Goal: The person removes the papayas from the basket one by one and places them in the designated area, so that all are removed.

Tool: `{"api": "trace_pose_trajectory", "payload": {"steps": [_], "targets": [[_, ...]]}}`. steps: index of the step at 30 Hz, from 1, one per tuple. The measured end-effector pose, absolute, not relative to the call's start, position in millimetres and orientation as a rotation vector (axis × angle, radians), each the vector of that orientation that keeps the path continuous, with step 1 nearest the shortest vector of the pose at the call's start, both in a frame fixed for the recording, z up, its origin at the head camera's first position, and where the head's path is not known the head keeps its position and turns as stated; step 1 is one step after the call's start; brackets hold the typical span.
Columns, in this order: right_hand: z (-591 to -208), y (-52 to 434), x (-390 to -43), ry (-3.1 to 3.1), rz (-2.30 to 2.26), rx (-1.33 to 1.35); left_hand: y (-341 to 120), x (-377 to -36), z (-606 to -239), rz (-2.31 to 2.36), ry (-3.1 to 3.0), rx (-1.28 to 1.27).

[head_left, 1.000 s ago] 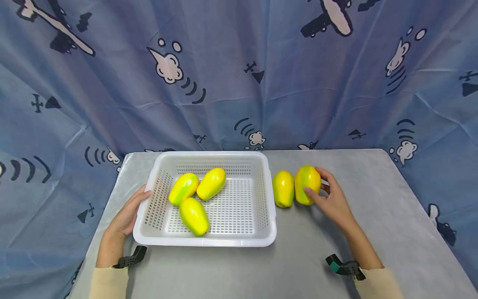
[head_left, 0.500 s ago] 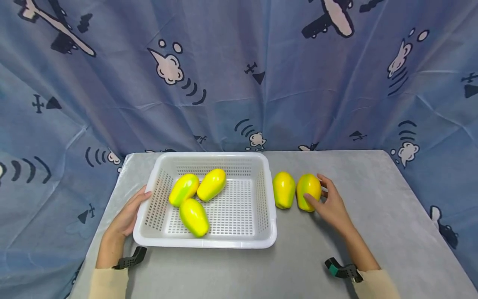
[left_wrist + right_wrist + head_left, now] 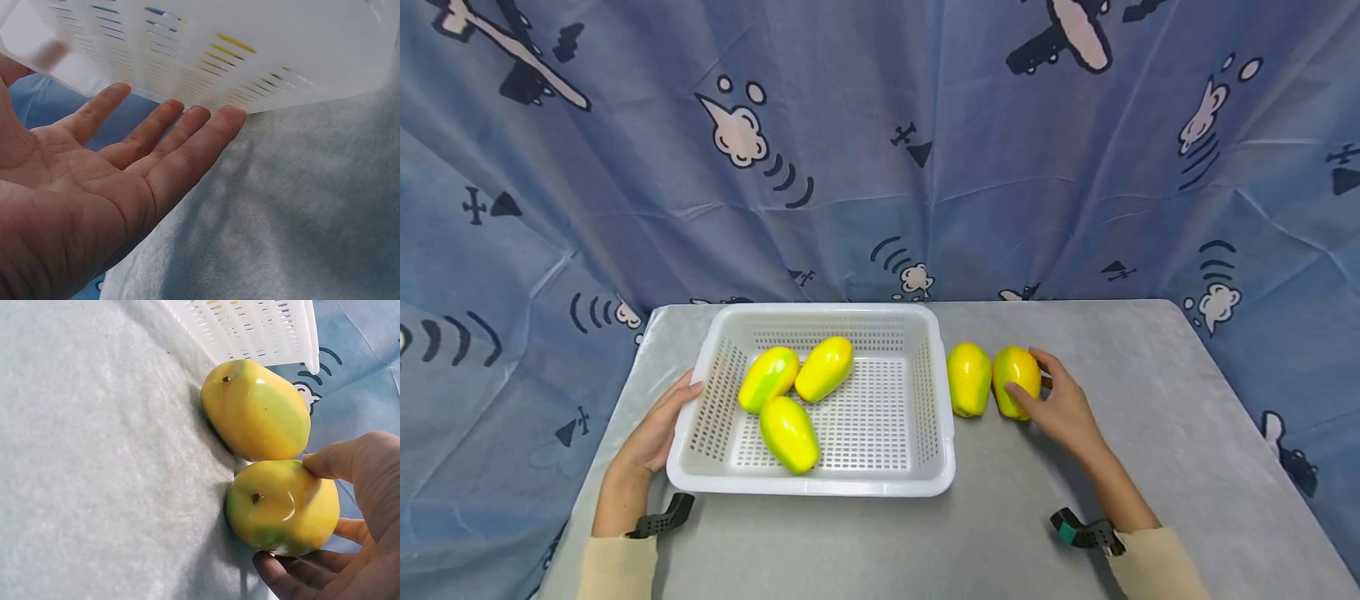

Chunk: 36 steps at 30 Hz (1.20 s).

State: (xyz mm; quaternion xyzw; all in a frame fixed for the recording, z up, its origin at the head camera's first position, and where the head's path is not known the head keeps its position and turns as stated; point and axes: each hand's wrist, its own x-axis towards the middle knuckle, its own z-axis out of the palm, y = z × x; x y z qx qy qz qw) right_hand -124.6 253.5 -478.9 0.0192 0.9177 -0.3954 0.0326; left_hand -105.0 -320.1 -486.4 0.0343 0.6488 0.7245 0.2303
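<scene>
A white plastic basket [image 3: 880, 483] with slotted walls sits on the table, three yellow-green mangoes [image 3: 824, 369] inside it. My left hand [image 3: 651, 433] holds its left side, thumb over the rim; in the left wrist view the fingers [image 3: 187, 165] reach against the outer wall. Two more mangoes are right of the basket. The nearer one [image 3: 969, 379] stands close to the basket's right wall. My right hand [image 3: 1063, 408] grips the outer mango [image 3: 281, 509], thumb on one side and fingers on the other. In the right wrist view the two mangoes look nearly touching.
The grey table [image 3: 1150, 433] extends right of the right hand and in front of the basket. A blue patterned curtain [image 3: 850, 150] hangs right behind the table's back edge. Each wrist carries a dark strap mount [image 3: 1086, 532].
The mango in my right hand has come down slightly toward the table and then shifted a little left, toward the other mango. My left hand and the basket stay where they were.
</scene>
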Motion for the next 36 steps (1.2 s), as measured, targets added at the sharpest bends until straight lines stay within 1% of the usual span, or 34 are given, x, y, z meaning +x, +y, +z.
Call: {"api": "trace_pose_trajectory", "payload": {"steps": [10,21,28,36], "targets": [[-480.6,252.4,-126.3,2.839,-1.191,0.020,-321.2,-103.1,-486.3,2.003,1.790,0.081],[-481.5,253.0,-125.9,2.812,-1.181,0.060,-320.4,-105.2,-488.0,2.003,1.796,0.109],[-471.7,252.8,-122.6,2.879,-1.132,0.046,-320.0,-106.3,-487.9,2.006,1.796,0.105],[-458.9,248.2,-116.6,3.008,-1.219,-0.052,-318.7,-106.8,-486.7,1.998,1.796,0.096]]}}
